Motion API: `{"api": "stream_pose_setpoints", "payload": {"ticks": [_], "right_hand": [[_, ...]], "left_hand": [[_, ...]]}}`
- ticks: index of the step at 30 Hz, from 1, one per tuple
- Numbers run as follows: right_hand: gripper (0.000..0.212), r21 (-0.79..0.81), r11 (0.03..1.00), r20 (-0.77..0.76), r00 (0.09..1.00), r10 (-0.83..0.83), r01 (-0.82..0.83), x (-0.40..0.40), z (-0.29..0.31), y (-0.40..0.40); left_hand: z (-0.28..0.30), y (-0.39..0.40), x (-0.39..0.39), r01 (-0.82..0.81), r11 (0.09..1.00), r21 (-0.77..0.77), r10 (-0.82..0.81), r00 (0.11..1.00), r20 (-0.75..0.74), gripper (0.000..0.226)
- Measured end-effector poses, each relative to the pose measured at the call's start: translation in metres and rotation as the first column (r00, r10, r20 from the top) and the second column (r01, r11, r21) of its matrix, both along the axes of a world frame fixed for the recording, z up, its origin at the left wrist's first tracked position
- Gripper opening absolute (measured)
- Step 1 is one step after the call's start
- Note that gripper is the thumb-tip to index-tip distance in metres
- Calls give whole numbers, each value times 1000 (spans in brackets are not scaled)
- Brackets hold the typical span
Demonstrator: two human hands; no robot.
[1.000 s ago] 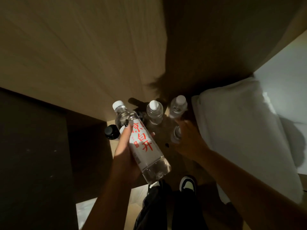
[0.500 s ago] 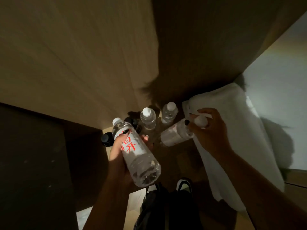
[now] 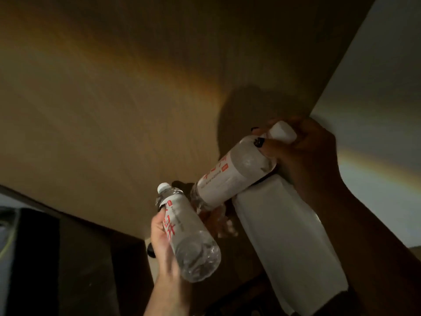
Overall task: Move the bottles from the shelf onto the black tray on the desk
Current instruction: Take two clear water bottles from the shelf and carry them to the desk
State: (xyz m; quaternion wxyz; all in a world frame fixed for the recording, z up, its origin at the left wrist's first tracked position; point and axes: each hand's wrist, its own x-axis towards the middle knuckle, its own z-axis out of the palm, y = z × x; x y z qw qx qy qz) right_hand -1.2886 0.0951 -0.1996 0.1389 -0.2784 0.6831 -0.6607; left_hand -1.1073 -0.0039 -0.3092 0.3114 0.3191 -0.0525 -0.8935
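The left hand [image 3: 163, 238] is raised with its fingers curled. The right hand [image 3: 303, 151] is held higher, fingers hooked, forearm stretched up from the lower right

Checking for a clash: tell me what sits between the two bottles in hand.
Head view: I can make out nothing solid between them. The left hand's bottle and the right hand's bottle are close, bases nearly meeting; only a dark, blurred gap shows.
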Motion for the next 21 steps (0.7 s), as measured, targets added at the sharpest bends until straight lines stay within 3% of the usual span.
{"api": "stream_pose_setpoints", "payload": {"ticks": [3, 7, 9, 12, 14, 18, 21], "right_hand": [[24, -101, 995, 32, 999, 22, -19, 7, 42, -2], [24, -292, 953, 72, 993, 98, -73, 16, 86, -6], [25, -374, 926, 101, 991, 89, -45, 24, 102, -12], [18, -410, 912, 122, 992, 38, 15, 42, 111, -18], [18, -476, 877, 232, 971, 62, 58, 52, 110, -18], [41, -643, 737, 423, 898, 116, 208, 65, 99, -10], [59, -642, 707, 518, 847, 117, 295, 75, 87, 4]], "left_hand": [[41, -7, -4, -51, 994, -95, 50, 999, -8, 13], [87, -6, 3, 30, 985, -170, -46, 995, -91, 28], [104, -3, 6, -7, 986, -165, -15, 991, -135, 40], [132, 3, 11, -5, 982, -186, -39, 973, -228, 37], [147, 4, 15, -17, 977, -214, -40, 966, -256, 38], [174, 10, 21, 47, 968, -245, -116, 955, -274, 35], [187, 21, 27, 155, 956, -248, -224, 933, -282, 39]]}}
